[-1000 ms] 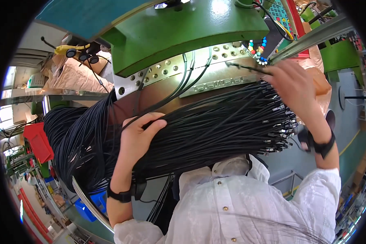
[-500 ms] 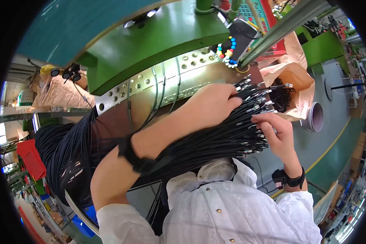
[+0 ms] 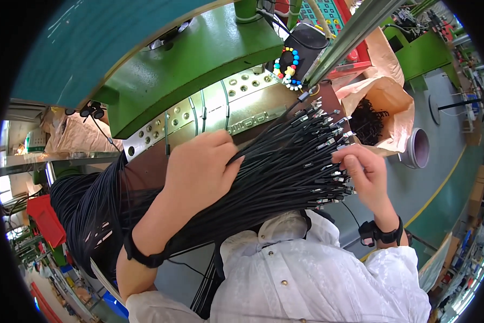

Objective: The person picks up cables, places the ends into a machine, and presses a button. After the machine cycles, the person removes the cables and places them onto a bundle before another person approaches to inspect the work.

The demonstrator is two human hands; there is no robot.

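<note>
Cables (image 3: 274,172), a thick black bundle, lie across the brown workbench (image 3: 145,172) below the green press (image 3: 199,59). Left hand (image 3: 199,172) presses flat, fingers together, on them; right hand (image 3: 363,172) pinches metal plug ends (image 3: 328,134) at the bench's right edge. 3 cables sit in the press; most seem left.

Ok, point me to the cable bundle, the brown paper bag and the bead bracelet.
cable bundle (image 3: 274,177): head view, middle of the black cables.
brown paper bag (image 3: 395,94): head view, its outer side.
bead bracelet (image 3: 285,67): head view, the coloured beads on its left side.
</note>
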